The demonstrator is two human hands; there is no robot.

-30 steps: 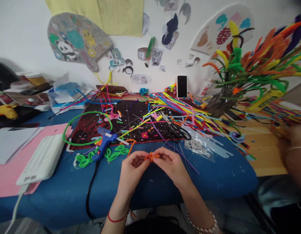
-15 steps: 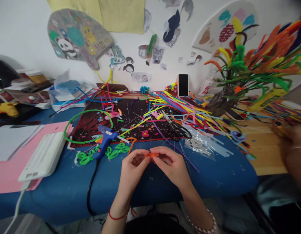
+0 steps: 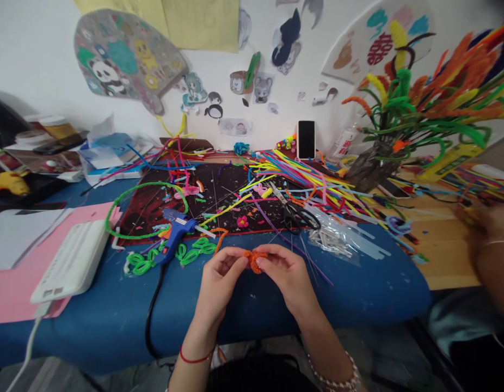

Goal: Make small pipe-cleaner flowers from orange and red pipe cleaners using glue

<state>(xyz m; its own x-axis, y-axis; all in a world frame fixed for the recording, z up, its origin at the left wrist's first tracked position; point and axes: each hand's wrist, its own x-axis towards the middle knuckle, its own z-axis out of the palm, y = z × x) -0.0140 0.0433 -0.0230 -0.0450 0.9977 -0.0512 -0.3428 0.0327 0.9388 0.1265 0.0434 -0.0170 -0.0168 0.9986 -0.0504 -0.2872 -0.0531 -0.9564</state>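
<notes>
Between my fingertips is a small bent piece of orange pipe cleaner [image 3: 256, 262], held above the front of the blue table. My left hand [image 3: 223, 280] pinches its left side with thumb and forefinger. On its right side, my right hand [image 3: 290, 277] grips it the same way. Part of the piece is covered by the fingers. Just beyond the left hand lies another orange pipe cleaner [image 3: 221, 238]. A blue hot glue gun [image 3: 175, 234] rests to the left, beside green looped pipe-cleaner shapes [image 3: 143, 262].
Black scissors [image 3: 295, 215] and a plastic bag of white sticks [image 3: 336, 242] lie to the right. Behind are many coloured pipe cleaners [image 3: 293, 171] and a dark mat [image 3: 203, 190]. A white power bank [image 3: 74, 261] sits left. Another person's arm [image 3: 497, 256] shows at right.
The fingertips have spread slightly apart, and more of the orange pipe cleaner shows between them, now bent into a rounder shape. The view has shifted a little.
</notes>
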